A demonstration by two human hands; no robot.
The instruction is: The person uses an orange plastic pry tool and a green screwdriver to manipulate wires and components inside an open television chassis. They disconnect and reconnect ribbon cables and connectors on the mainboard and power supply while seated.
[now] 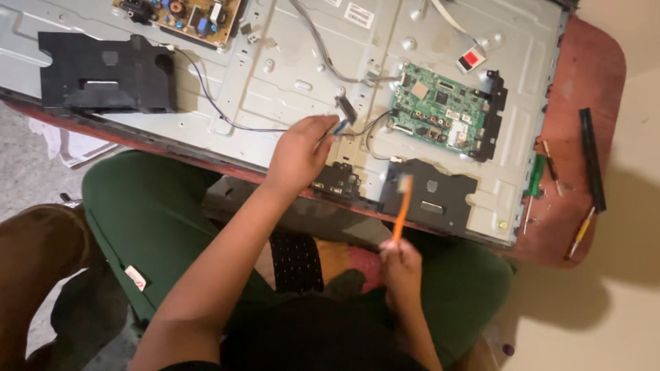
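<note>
A person in green trousers is sitting at a reddish counter on which the opened back of a flat television is lying, its grey metal panel facing up. The left hand is reaching over the near edge of the panel, its fingers closing on a small blue-tipped connector at the end of thin dark wires, just left of the green circuit board. The right hand is hovering below the counter's edge, above the lap, gripping an orange-handled tool that is pointing up toward a black plastic cover on the panel's lower edge; its tip is blurred. A second, tan circuit board is sitting at the top left of the panel, with a larger black cover beside it at the far left. On the bare counter to the right of the television, a green-handled screwdriver, a long black strip and a yellow-handled tool are lying well apart from both hands.
</note>
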